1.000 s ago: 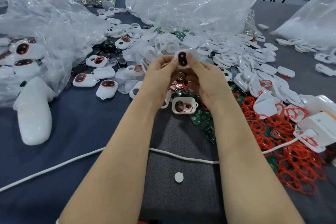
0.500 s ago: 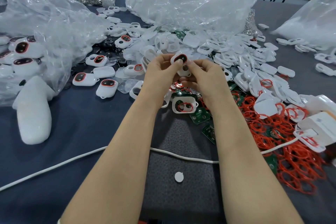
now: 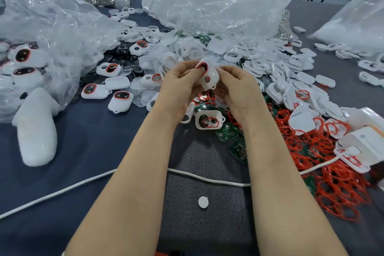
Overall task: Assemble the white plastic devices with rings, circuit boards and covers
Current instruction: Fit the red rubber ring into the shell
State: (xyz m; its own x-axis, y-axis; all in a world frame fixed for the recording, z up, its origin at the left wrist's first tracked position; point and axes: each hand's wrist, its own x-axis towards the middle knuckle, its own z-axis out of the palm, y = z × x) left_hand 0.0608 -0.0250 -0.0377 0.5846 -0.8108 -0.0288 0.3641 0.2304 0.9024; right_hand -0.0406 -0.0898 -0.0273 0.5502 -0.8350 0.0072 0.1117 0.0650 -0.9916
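Both hands hold one white plastic device above the table, tilted, its red-rimmed dark window facing up-left. My left hand pinches its left edge with the thumb at the window. My right hand grips its right side. Below the hands lies an open white shell with a red ring inside. Green circuit boards lie beside it. A heap of red rings spreads to the right. Loose white shells and covers pile up behind the hands.
Finished devices lie to the left, more inside a clear plastic bag. Another big clear bag stands at the back. A white cable crosses under my forearms, a small white disc lies near me, a white box at right.
The hands have turned the device: its window side tipped up and left, and the right hand shifted round its lower side. The hands stayed over the same spot.
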